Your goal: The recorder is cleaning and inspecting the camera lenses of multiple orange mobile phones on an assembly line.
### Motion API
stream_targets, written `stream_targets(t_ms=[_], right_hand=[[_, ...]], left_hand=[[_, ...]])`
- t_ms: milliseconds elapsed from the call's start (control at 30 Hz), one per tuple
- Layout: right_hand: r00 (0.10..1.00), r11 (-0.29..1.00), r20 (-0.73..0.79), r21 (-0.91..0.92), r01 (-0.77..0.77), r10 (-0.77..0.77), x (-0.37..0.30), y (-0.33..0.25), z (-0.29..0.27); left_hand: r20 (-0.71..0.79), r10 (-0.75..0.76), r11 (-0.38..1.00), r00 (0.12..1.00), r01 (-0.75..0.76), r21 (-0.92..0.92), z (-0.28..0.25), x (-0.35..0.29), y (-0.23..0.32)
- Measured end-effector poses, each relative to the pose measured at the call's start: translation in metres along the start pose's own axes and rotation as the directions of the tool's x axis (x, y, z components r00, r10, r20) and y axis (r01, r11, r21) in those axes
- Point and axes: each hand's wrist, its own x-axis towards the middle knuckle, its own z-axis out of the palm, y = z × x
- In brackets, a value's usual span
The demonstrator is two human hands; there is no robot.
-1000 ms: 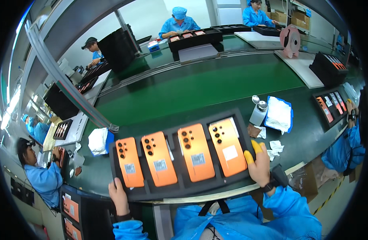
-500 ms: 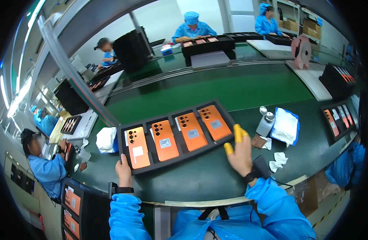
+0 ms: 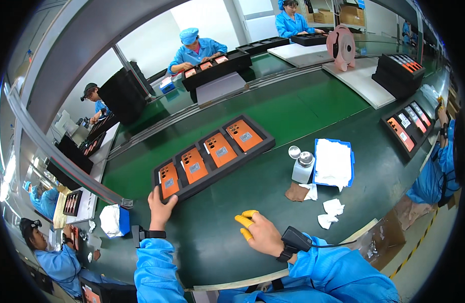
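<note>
A black tray (image 3: 227,170) lies on the green work table, tilted so that its right end is farther away. Several orange smartphones sit in its slots, backs up, among them a left-end phone (image 3: 168,180) and a right-end phone (image 3: 244,135). At the tray's near left corner, my left hand (image 3: 160,212) rests against the edge, thumb and fingers apart. My right hand (image 3: 264,235), with yellow finger covers on some fingers, hovers over the table to the right, holding nothing, its fingers loosely stretched.
Right of centre stand a metal-topped dispenser bottle (image 3: 302,169) and a blue bin of white cloths (image 3: 334,164), near a brown cloth (image 3: 296,192) and crumpled white wipes (image 3: 331,213). Another cloth bin (image 3: 114,220) is at left. A phone tray (image 3: 408,127) lies far right. Co-workers sit around.
The tray has moved away from me onto the brighter green strip. My right hand has left its right end and come back nearer. The view has turned to the right.
</note>
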Motion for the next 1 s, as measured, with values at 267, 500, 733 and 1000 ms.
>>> stream_targets(t_ms=[267, 500, 733, 1000], right_hand=[[0.985, 0.994, 0.129, 0.032, 0.109, -0.112, -0.001, -0.003, 0.004], [0.988, 0.986, 0.068, 0.099, 0.133, -0.14, -0.003, -0.003, 0.013], [0.98, 0.989, 0.129, 0.033, 0.147, -0.15, -0.008, 0.009, 0.011], [0.97, 0.99, 0.2, 0.037, 0.135, -0.14, 0.001, 0.003, 0.009]], left_hand=[[-0.08, 0.041, 0.972, 0.996, -0.021, 0.234, 0.045, 0.043, 0.018], [-0.039, -0.035, 0.994, 0.999, 0.039, 0.104, 0.106, 0.102, 0.056], [0.022, 0.052, 0.994, 0.998, -0.054, 0.1, 0.104, 0.119, 0.08], [-0.094, 0.315, 0.945, 0.944, -0.302, 0.127, -0.064, -0.005, 0.056]])
